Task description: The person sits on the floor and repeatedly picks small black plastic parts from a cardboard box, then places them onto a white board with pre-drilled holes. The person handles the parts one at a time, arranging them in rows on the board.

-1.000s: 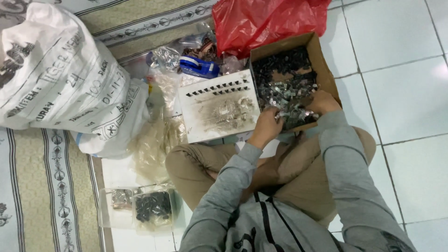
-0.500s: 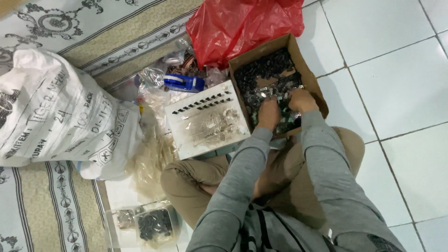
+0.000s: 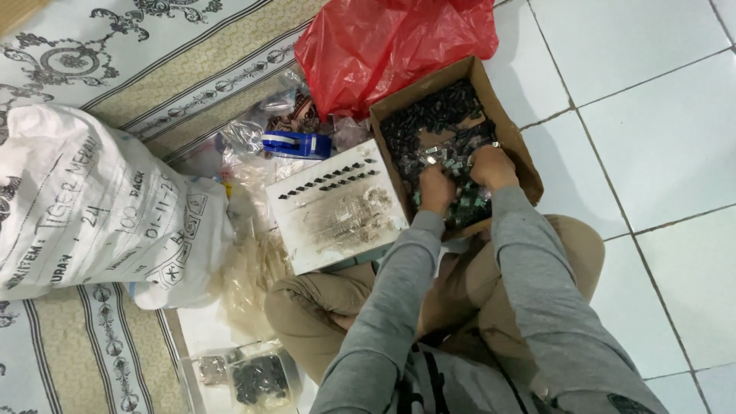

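I sit cross-legged on a tiled floor in grey sleeves. Both hands reach into a brown cardboard box [image 3: 506,123] filled with several small black and silvery metal clips [image 3: 437,126]. My left hand [image 3: 437,188] rests knuckles-up in the near part of the pile, fingers curled into the clips. My right hand [image 3: 493,166] lies just beside it, also curled down among the clips. Whether either hand grips any pieces is hidden by the fingers. Left of the box lies a white board [image 3: 333,207] with a row of black clips along its far edge and loose silvery pieces in its middle.
A red plastic bag [image 3: 391,42] lies behind the box. A blue tape dispenser [image 3: 295,144] and clear plastic bags sit beyond the board. A large white sack [image 3: 92,207] lies at the left on a patterned mat. Clear bags of packed clips [image 3: 245,376] lie by my left knee.
My left hand moved from the board's edge into the box beside my right hand. The view shifted, so the box and board now sit lower and more to the right.
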